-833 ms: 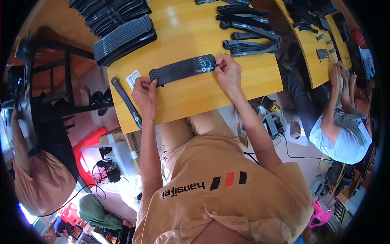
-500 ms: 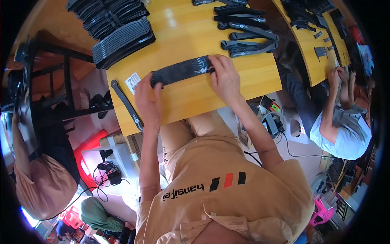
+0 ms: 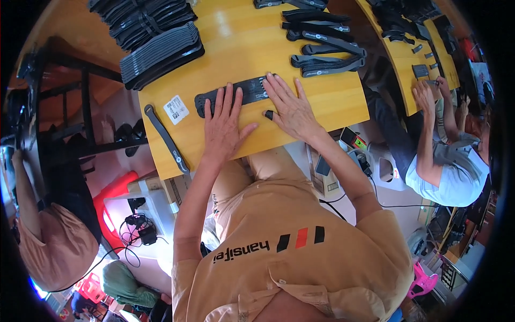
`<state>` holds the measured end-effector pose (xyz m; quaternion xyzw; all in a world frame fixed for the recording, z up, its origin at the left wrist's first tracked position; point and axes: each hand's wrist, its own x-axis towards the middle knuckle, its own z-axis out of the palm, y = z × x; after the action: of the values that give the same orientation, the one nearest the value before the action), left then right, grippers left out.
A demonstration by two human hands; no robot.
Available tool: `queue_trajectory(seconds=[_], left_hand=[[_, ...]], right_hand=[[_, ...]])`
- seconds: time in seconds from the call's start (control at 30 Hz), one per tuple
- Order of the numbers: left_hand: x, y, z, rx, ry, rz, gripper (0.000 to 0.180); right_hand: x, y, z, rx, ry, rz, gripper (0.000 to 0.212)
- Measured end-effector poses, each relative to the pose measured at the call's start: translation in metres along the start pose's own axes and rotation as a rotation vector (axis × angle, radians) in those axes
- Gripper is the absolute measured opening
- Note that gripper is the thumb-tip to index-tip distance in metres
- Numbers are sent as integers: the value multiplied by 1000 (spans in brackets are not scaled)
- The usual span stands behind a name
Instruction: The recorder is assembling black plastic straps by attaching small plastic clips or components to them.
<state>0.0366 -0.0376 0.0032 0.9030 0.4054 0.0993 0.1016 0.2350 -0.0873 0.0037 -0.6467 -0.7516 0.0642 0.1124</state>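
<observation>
A stack of black straps [image 3: 248,92] lies flat on the yellow wooden table [image 3: 236,48] in front of me. My left hand [image 3: 224,121] rests with fingers spread over the left part of the stack. Across its right end lie the outstretched fingers of my right hand [image 3: 292,110], which has a small black band on the thumb. Left of the stack is a white printed label [image 3: 176,109]. A single grey-black strap [image 3: 166,139] lies along the table's left edge.
Bundled dark straps [image 3: 161,53] are piled at the far left of the table. Several looped straps [image 3: 327,59] lie at the far right. At another table [image 3: 399,64] on the right, a person in a light blue shirt [image 3: 450,172] works with straps. Another person [image 3: 59,241] is at left.
Both hands have gone from gripping the strap stack's ends to lying flat on it. The left hand has moved right, uncovering the label. The stack now lies flatter on the table.
</observation>
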Motion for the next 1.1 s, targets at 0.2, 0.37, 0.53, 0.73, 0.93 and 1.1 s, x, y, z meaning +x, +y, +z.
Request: queue_trajectory(seconds=[0.2,0.37,0.53,0.73,0.93,1.1], left_hand=[[-10,-10,5,0,46,-66,87],[-19,-16,-1,64,31,-214,90],[-20,-21,-2,-122,97,-198,82],[-71,-51,-45,-625,665,-405,40],[-163,-54,-41,-1253,903,-909,22],[-192,-36,-11,-1559,858,-1053,25]], right_hand=[[3,1,2,24,-56,18,68],[10,-15,2,25,-4,11,68],[9,-16,6,0,1,-36,67],[2,-51,-8,45,103,-90,60],[2,-151,10,442,146,-480,57],[19,-182,53,326,135,-612,52]])
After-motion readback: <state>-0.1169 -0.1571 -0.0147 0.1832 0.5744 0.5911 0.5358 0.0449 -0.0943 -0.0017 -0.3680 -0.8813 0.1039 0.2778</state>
